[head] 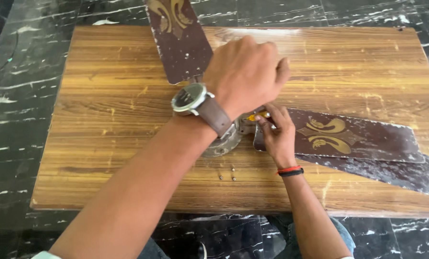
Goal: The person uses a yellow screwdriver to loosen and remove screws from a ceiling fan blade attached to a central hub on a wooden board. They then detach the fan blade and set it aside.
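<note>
Because the work is done low over a small wooden table point(104, 120) set on dark marbled flooring point(13, 96), both forearms are brought in from the near edge and crossed above the metal hub point(222, 142) of a dismantled ceiling fan. Nearest the viewer, just in front of the hub, a few small loose screws point(227, 173) are laid on the wood, apparently kept within easy reach. Just right of the hub, the right hand point(277, 134), marked by a red and black wristband point(290, 170), is closed in a pinch around a yellow-handled tool point(255, 115), seemingly a screwdriver, whose tip is hidden where it meets the hub. Directly above the hub, the left hand point(245, 72), with a wristwatch point(191, 99) on a brown strap, is curled down over the fan's centre, probably to steady it; whether anything is gripped underneath cannot be told. To the right of the hub, two brown fan blades point(363, 144) with gold ornament are stacked and swung together. Beyond the hub, a third blade point(178, 38) is pointed away past the far edge.
</note>
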